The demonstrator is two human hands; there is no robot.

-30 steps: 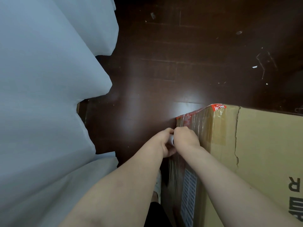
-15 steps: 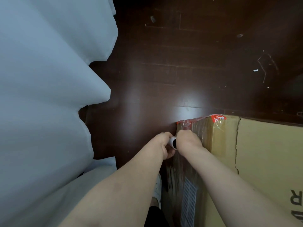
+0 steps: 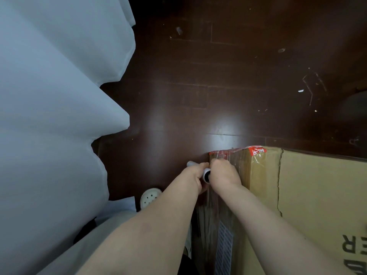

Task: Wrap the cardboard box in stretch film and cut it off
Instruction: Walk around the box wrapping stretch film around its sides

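A large cardboard box (image 3: 317, 195) fills the lower right, its top torn along a seam. Clear stretch film (image 3: 246, 171) covers its near left corner and side, over brown and red tape. My left hand (image 3: 195, 175) grips a white stretch film roll (image 3: 206, 174) just left of that corner, and the roll's far end pokes out beyond the fingers. My right hand (image 3: 224, 174) is curled against the roll's near end, at the box's top corner. Most of the roll is hidden by both hands.
A pale curtain (image 3: 55, 116) hangs along the whole left side. Dark wooden floor (image 3: 218, 86) with small scraps of debris lies beyond the box. A white perforated shoe (image 3: 150, 197) shows under my left forearm, close to the box's side.
Both hands with the roll have shifted a little left of the box corner, exposing the roll's far end. The view has tilted down and the white shoe has come into sight.
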